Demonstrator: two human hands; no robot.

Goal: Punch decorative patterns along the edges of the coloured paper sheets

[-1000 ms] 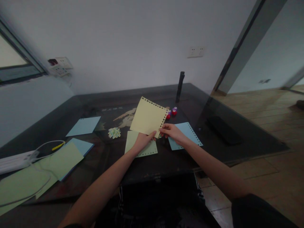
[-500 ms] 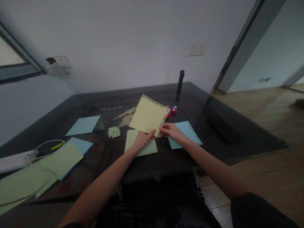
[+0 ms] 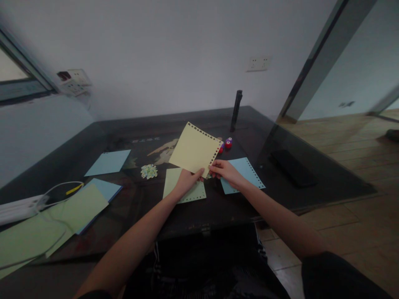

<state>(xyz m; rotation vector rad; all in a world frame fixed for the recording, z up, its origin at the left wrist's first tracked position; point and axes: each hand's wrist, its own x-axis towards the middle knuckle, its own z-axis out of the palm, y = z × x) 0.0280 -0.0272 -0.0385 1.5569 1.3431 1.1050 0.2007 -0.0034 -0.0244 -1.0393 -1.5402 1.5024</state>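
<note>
A pale yellow sheet of paper [image 3: 193, 150], with holes punched along its top and right edges, is held tilted above the table. My left hand [image 3: 188, 181] grips its lower edge, thumb on top and fingers behind. At the right edge near the bottom corner, my right hand [image 3: 225, 170] has its fingertips pinched together on the paper; what lies between them is partly hidden. Beneath my left hand lies a pale green punched sheet [image 3: 195, 193]. A light blue punched sheet [image 3: 245, 176] is under and beside my right hand.
A pile of small pale pieces [image 3: 149, 171] sits left of centre. Red and purple round items [image 3: 228, 143] stand behind the held sheet. A black upright object [image 3: 236, 111], a dark flat object [image 3: 293, 168], more paper [image 3: 107, 162] and a white power strip with cable [image 3: 21, 209] are around.
The view has shifted very slightly. Both hands and the yellow sheet keep nearly the same position and grip.
</note>
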